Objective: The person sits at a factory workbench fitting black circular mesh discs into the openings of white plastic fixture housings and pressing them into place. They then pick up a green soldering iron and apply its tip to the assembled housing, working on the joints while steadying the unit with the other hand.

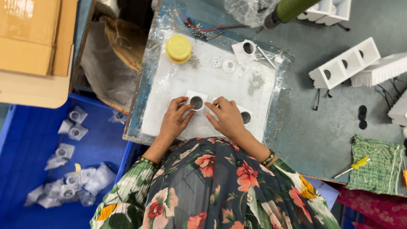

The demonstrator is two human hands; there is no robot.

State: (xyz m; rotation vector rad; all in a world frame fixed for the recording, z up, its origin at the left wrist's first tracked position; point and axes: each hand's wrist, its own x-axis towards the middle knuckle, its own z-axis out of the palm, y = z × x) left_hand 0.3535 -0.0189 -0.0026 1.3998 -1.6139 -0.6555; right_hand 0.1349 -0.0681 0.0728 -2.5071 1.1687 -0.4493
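My left hand and my right hand both rest on a small white square housing with a round dark hole. The left fingers pinch its left side, while the right fingers touch its right edge. It sits on a white foam board wrapped in clear plastic. A second white square housing lies just right of my right hand. A third one sits at the far side of the board.
A yellow round lid, small white rings and piles of tiny screws lie on the board. White multi-hole frames stand at right. A yellow-handled screwdriver lies on green cloth. A blue bin at left holds bagged parts.
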